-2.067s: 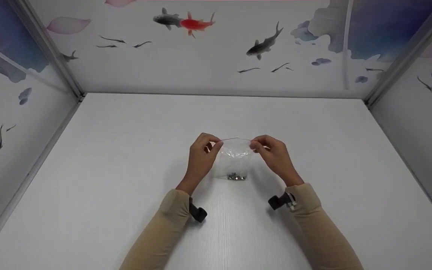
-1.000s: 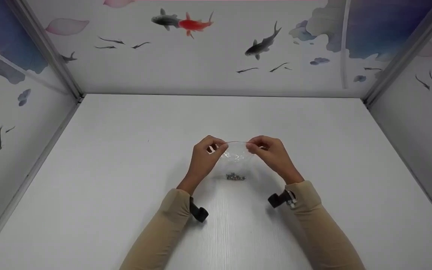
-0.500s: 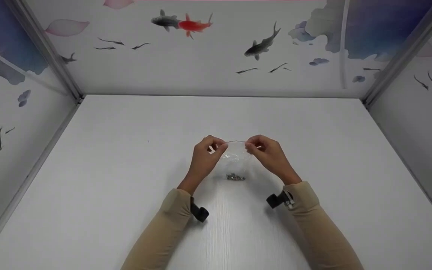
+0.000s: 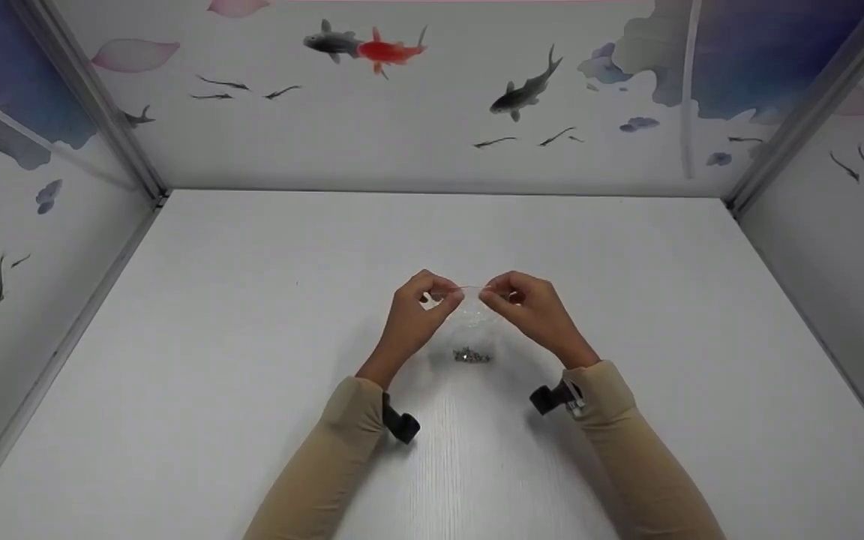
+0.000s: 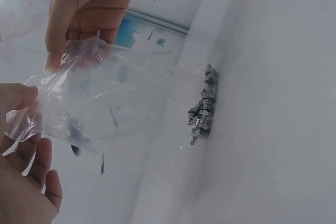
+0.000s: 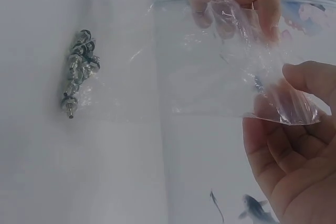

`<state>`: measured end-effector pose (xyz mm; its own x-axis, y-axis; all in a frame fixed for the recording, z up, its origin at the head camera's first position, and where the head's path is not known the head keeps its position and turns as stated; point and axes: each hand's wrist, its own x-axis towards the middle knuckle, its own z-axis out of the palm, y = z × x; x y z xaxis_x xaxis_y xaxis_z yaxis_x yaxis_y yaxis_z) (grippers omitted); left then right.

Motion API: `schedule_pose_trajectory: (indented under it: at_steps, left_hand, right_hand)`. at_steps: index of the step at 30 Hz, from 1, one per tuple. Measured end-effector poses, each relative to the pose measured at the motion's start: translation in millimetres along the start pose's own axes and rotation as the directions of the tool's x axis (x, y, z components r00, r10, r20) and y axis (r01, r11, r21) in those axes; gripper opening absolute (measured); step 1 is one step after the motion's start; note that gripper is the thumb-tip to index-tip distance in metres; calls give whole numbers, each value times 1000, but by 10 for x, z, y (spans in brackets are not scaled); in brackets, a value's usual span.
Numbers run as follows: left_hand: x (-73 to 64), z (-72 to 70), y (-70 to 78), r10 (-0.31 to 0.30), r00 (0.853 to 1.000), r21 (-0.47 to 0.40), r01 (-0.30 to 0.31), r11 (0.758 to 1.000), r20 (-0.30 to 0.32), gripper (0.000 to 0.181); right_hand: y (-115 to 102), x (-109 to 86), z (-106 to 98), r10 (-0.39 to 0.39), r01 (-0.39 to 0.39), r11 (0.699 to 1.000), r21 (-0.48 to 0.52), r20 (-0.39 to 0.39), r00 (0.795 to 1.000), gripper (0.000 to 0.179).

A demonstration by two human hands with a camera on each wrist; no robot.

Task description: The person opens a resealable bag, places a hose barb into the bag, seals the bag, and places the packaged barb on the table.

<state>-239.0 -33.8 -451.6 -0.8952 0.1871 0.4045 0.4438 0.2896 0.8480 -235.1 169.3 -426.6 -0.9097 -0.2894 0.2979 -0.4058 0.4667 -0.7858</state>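
Observation:
A clear plastic bag (image 4: pixel 471 321) hangs between both hands, its bottom end at the white table. Several small, silvery threaded-looking metal fittings (image 5: pixel 203 106) lie heaped along the bag's bottom; their exact kind is hard to tell. My left hand (image 4: pixel 418 311) pinches the bag's top edge between thumb and fingers on the left. On the right, my right hand (image 4: pixel 534 309) pinches the same edge. Only a short span of rim shows between the two sets of fingertips. In the right wrist view, the film (image 6: pixel 210 72) is creased near the hands.
The white tabletop (image 4: pixel 252 360) surrounds the hands. Behind it stands a back panel (image 4: pixel 432 135) printed with fish, and side panels (image 4: pixel 42 247) close in left and right. Dark wrist cameras (image 4: pixel 402 427) jut inward from both tan sleeves (image 4: pixel 319 457).
Both hands have drawn closer together along the bag's rim, so the visible span between them has shortened. The metal fittings have stayed at the bag's bottom in nearly the same spot.

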Motion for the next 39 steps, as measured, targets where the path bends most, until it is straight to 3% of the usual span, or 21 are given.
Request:
schedule_pose_trajectory:
  at_steps: [8, 16, 23, 28, 36, 39]
  left_hand:
    - [6, 16, 19, -15, 1000, 26, 15, 1000, 1, 14]
    - [12, 24, 19, 21, 1000, 18, -21, 1000, 5, 13]
    - [12, 12, 2, -2, 1000, 22, 2, 1000, 16, 14]
    - [10, 4, 18, 7, 999, 8, -8, 1000, 46, 17]
    - [6, -9, 14, 13, 998, 5, -13, 1000, 63, 14]
    - [4, -33, 9, 14, 998, 6, -14, 1000, 61, 13]
  right_hand:
    - [-1, 15, 36, 3, -3, 1000, -5, -20, 1000, 15]
    - [6, 26, 62, 0, -2, 1000, -28, -58, 998, 12]
    - [16, 32, 56, -13, 12, 1000, -26, -49, 999, 16]
    - [0, 46, 70, -45, 43, 999, -33, -61, 997, 18]
    - [18, 38, 98, -149, 136, 980, -147, -78, 986, 20]
    - [42, 41, 63, -162, 153, 980, -131, -62, 985, 20]
